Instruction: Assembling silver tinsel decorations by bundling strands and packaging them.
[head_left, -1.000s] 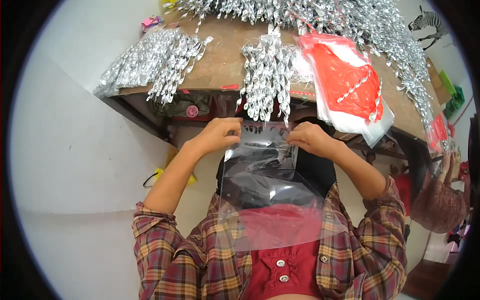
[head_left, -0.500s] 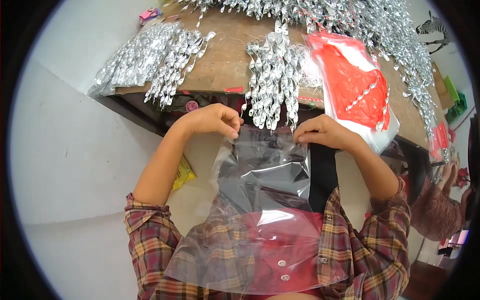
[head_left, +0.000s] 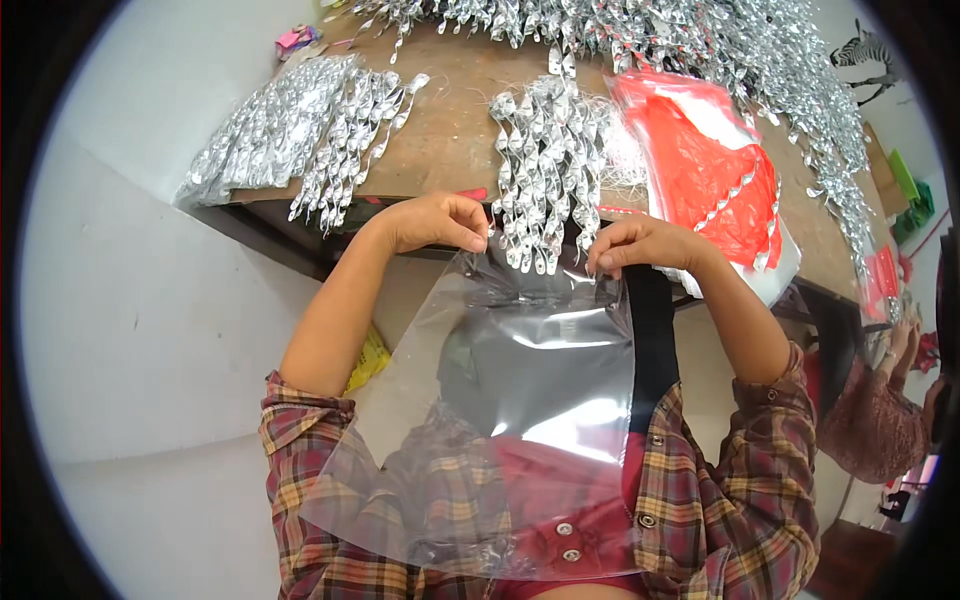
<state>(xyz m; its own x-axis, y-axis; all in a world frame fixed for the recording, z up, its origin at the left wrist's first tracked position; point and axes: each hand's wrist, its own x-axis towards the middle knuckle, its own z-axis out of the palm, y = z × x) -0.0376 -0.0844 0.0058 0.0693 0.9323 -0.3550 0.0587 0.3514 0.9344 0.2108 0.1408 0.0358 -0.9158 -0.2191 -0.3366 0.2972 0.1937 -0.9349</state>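
Observation:
A large clear plastic bag [head_left: 570, 375] hangs in front of my lap, its upper edge between both hands. My left hand [head_left: 432, 222] pinches the edge at the left with thumb and fingers. At the right, my right hand [head_left: 652, 246] grips the edge in the same way. Between the hands, a bundle of twisted silver foil strands [head_left: 548, 165] hangs over the table's front edge. The lower tips of the strands overlap the upper edge of the bag; whether they are inside it, I cannot tell.
More silver strands [head_left: 280, 130] lie on the brown table [head_left: 450, 100] at left, and a big heap [head_left: 700, 45] covers its far side. Red-and-white plastic packaging [head_left: 710, 180] sits right of the bundle. A yellow packet [head_left: 370, 360] lies below my left forearm. Another person's arm [head_left: 880, 410] shows at far right.
The bag has spread wider, its left side swinging out to the left. My left hand has risen slightly, and the bag's upper edge now overlaps the strand tips more.

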